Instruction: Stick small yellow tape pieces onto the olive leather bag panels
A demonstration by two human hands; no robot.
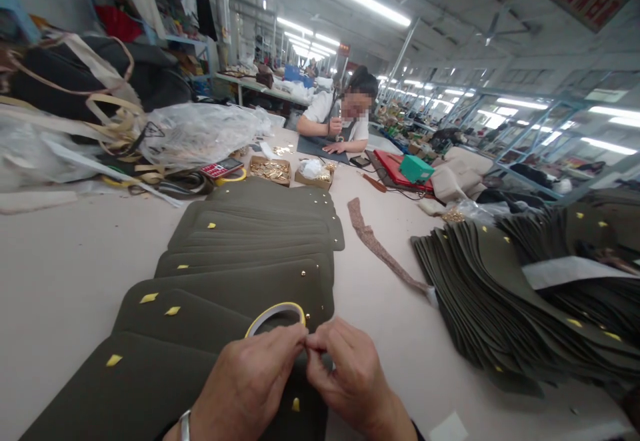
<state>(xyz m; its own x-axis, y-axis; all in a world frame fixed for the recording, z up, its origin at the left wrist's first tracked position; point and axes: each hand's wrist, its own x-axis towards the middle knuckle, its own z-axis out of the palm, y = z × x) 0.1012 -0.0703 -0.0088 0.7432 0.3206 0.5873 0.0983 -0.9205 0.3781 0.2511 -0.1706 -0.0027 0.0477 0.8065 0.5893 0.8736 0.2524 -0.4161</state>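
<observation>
My left hand point(250, 377) is closed around a roll of yellow tape point(273, 309), whose ring stands up above my fingers. Close against it, my right hand point(350, 371) is pinched shut, its fingertips meeting those of the left at the roll's edge. The end of the tape is hidden between the fingers. Beneath both hands lie overlapping dark olive panels point(200, 301), fanned out across the table. Small yellow tape pieces point(149, 298) stick to several panels, and gold studs point(303, 273) show near their right edges.
More olive panels point(485, 287) are stacked at the right. A brown strip point(373, 244) lies between the piles. Boxes of gold metal parts point(270, 170) stand at the back, by plastic bags point(200, 134). Across the table a person point(340, 117) works on a dark panel.
</observation>
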